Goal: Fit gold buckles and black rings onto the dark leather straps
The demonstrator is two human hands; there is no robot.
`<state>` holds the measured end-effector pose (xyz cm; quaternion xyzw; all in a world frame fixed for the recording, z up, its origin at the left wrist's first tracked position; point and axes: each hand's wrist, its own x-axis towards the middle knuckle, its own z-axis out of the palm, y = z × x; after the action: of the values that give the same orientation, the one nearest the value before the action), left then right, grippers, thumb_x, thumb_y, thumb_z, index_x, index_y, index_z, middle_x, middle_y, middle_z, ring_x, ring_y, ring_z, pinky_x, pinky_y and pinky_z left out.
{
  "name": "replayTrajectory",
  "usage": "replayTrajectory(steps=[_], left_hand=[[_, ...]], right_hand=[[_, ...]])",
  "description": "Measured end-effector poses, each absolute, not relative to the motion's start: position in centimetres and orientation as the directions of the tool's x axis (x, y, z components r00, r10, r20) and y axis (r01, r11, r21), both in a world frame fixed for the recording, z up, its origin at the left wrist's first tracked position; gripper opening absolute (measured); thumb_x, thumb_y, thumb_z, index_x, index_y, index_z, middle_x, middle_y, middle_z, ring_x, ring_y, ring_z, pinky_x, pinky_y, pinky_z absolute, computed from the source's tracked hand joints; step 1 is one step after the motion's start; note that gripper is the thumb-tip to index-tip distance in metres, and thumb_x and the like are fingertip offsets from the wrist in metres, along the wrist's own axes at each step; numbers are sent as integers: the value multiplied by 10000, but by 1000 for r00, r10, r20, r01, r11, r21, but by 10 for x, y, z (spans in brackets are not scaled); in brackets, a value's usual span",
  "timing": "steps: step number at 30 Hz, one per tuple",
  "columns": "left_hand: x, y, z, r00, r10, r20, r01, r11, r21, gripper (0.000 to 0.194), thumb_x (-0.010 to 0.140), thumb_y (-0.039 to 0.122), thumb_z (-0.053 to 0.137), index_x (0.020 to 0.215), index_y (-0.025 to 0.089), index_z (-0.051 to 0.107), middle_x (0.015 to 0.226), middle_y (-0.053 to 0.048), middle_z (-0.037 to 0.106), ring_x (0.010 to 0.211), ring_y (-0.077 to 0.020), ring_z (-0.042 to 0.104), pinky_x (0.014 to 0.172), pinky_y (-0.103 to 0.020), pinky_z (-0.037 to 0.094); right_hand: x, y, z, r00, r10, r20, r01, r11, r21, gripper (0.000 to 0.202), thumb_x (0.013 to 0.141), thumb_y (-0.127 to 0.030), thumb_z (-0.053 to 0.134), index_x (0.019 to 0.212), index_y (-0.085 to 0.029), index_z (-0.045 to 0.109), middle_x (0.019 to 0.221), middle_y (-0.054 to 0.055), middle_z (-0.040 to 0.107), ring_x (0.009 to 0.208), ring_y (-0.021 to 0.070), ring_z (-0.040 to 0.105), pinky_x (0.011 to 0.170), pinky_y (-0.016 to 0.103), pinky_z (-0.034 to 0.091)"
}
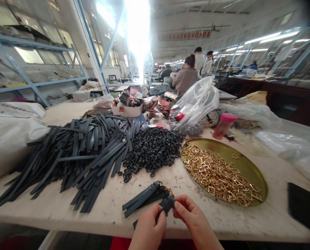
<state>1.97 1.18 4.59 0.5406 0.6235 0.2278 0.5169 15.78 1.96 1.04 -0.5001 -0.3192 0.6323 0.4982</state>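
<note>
Near the front edge of the table, my left hand (151, 225) is closed on a dark strap (166, 205). My right hand (190, 216) pinches the same strap at its right side, fingers pressed together by a dark loop. Just behind my hands lies a small stack of dark straps (141, 199) with gold buckles at their right end. A large heap of loose dark strips (79, 152) spreads over the left side. Small black loops (155, 149) are piled in the middle. On the right, a round gold tray (259, 173) holds many gold rectangular buckles (217, 170).
A red jar with a pink lid (224, 125) stands behind the tray, beside a clear plastic bag (196, 104). A black flat object (304, 208) lies at the right edge. White sacking (11, 139) is at the left. Several people are farther back.
</note>
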Motion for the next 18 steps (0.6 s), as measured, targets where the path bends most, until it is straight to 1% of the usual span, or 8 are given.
replayTrajectory(steps=[3,5,8,9,11,14,16,18], left_hand=[[19,8,50,185,891,-415,506,275,817,170,770,253,372,657,202,488,398,68,408,373,-115,400,420,-200,270],[16,7,54,237,889,-392,553,208,807,183,758,249,383,627,199,501,424,54,427,404,-122,425,434,-204,262],[11,8,60,290,890,-351,573,132,809,213,756,260,408,592,192,526,472,30,476,456,-126,455,458,-207,260],[9,8,60,313,873,-374,558,149,817,206,760,263,408,624,192,545,481,29,493,450,-124,454,456,-206,265],[7,6,58,376,817,-438,486,228,843,188,768,261,416,803,195,589,495,38,520,435,-119,452,452,-198,286],[8,4,50,398,826,-400,326,281,903,378,776,262,457,1142,177,498,498,48,529,440,-120,452,477,-193,333],[9,6,44,329,886,-326,235,258,937,444,786,301,482,1207,162,457,524,22,560,488,-143,489,527,-213,382],[9,11,42,272,926,-264,181,220,958,389,769,333,527,1130,189,529,668,-30,634,642,-182,561,654,-249,427]], right_hand=[[161,16,10,-11,977,-214,-240,-210,-948,287,620,-423,712,742,-183,613,657,-3,616,628,158,551,619,272,427],[165,13,9,-73,985,-154,-167,-165,-972,263,654,-407,689,780,-186,623,716,14,637,689,176,568,661,287,433],[172,10,8,-188,973,-132,-89,-150,-985,205,687,-371,666,769,-189,622,699,7,626,686,173,565,650,285,427],[175,10,8,-199,971,-137,-100,-159,-982,206,677,-359,676,780,-192,616,697,1,619,675,168,562,635,278,423],[175,10,7,-185,970,-157,-169,-189,-967,259,641,-338,708,833,-203,598,711,-9,613,665,157,556,615,266,417],[163,9,1,-128,978,-163,-311,-196,-930,400,607,-336,734,946,-227,553,714,-22,604,661,146,554,617,257,414],[149,7,-6,-127,981,-146,-377,-184,-908,469,606,-375,729,1002,-237,519,729,-19,608,675,151,566,627,261,416],[140,7,-12,-155,983,-102,-381,-155,-911,547,615,-427,707,1075,-240,477,791,3,621,718,166,582,643,274,424]])
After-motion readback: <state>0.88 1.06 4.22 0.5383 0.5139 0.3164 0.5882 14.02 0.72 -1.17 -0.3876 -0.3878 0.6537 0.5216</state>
